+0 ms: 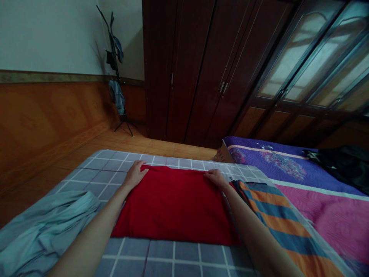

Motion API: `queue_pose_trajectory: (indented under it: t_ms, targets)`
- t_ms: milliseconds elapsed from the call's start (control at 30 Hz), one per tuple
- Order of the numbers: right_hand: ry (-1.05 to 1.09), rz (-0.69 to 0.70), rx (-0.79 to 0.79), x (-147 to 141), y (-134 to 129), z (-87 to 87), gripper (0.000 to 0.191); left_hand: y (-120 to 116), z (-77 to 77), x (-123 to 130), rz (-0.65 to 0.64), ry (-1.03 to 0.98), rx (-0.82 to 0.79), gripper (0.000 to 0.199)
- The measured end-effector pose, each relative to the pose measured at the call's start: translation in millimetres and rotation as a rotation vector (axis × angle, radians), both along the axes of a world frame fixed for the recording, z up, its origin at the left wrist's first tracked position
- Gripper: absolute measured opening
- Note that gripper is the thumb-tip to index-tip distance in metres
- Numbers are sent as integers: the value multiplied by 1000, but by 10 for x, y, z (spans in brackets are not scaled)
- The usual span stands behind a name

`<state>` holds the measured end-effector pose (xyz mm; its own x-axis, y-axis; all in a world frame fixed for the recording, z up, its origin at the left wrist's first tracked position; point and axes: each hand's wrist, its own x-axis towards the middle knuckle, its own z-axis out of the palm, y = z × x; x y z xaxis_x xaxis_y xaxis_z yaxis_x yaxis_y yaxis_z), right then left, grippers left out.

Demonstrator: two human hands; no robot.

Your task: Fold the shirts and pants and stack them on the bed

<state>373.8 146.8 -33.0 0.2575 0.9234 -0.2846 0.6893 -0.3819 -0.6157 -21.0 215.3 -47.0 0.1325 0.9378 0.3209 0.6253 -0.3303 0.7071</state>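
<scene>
A red garment [175, 204], folded into a flat, wide panel, lies on the checked bedsheet [161, 257]; its exact kind does not show. At its far left corner is my left hand [136, 175], thumb and fingers closed over the fabric edge. My right hand [215, 178] pinches the far right corner. Between the two hands the far edge runs nearly straight. Beside my left forearm lies a crumpled pale blue-green cloth [54, 227]. An orange and blue-grey striped garment [281, 217] lies flat to the right, partly covered by my right forearm.
On the right, a second bed with a purple and pink cover [288, 161] adjoins this one, with a dark cloth heap [346, 165] on it. A dark red wardrobe [196, 69] stands beyond the tiled floor [161, 146]. A coat stand [115, 65] occupies the far corner.
</scene>
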Motion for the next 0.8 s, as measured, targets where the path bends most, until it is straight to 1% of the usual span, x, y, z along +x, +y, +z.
queue_pose_trajectory:
  t_ms: [100, 167, 233, 300, 333, 400, 500, 567, 600, 667, 733, 800]
  targets:
    - [-97, -32, 91, -51, -68, 117, 31, -121, 231, -70, -31, 75, 48, 43]
    - [-177, -71, 171, -52, -194, 215, 41, -285, 412, -101, -78, 113, 68, 43]
    - [-252, -109, 238, -41, -413, 311, 52, -535, 559, -109, -175, 185, 87, 42]
    - [-307, -125, 279, -45, -727, 381, 53, -854, 620, -120, -300, 314, 93, 42]
    - [-330, -126, 290, -60, -912, 398, 50, -1026, 609, -139, -349, 383, 83, 42]
    - [-363, -117, 294, -121, -1306, 383, 43, -1357, 502, -226, -419, 504, 47, 41]
    - [-433, -69, 264, -244, -1842, 256, 31, -1738, 202, -471, -448, 624, 34, 41]
    - [-498, -35, 238, -296, -2080, 146, 25, -1884, -8, -653, -435, 678, 85, 41]
    - [-498, -42, 230, -306, -2153, 100, 23, -1927, -95, -729, -421, 701, 119, 40]
    - [-408, -103, 218, -293, -2217, 40, 20, -1961, -213, -829, -383, 740, 181, 43]
    - [-279, -164, 204, -258, -2204, 24, 20, -1948, -246, -849, -359, 765, 212, 47]
    - [-177, -184, 182, -225, -2166, 37, 24, -1912, -202, -810, -362, 766, 212, 46]
